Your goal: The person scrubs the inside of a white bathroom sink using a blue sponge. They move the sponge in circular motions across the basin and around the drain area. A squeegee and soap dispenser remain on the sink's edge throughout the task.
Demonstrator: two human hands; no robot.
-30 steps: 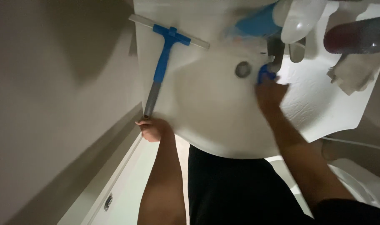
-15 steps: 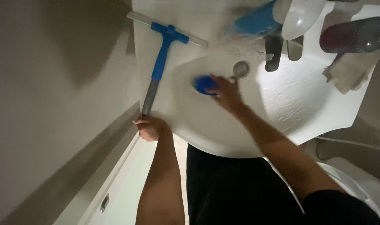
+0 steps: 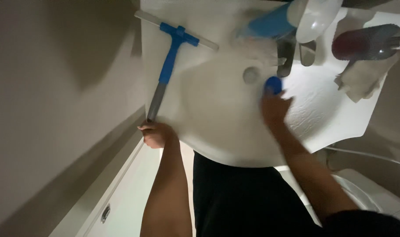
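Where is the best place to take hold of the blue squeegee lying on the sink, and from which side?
Probably the grey end of the squeegee's handle. It reaches the sink's front edge, just beyond the left hand, so come from that edge. The long blade lies crosswise at the far end.

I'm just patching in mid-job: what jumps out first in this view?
The white ceramic sink fills the middle, and the right hand presses a small round blue scrubber into the basin beside the drain hole. A blue-handled squeegee with a grey grip lies along the sink's left rim, and the left hand grips the rim's edge just below its handle end.
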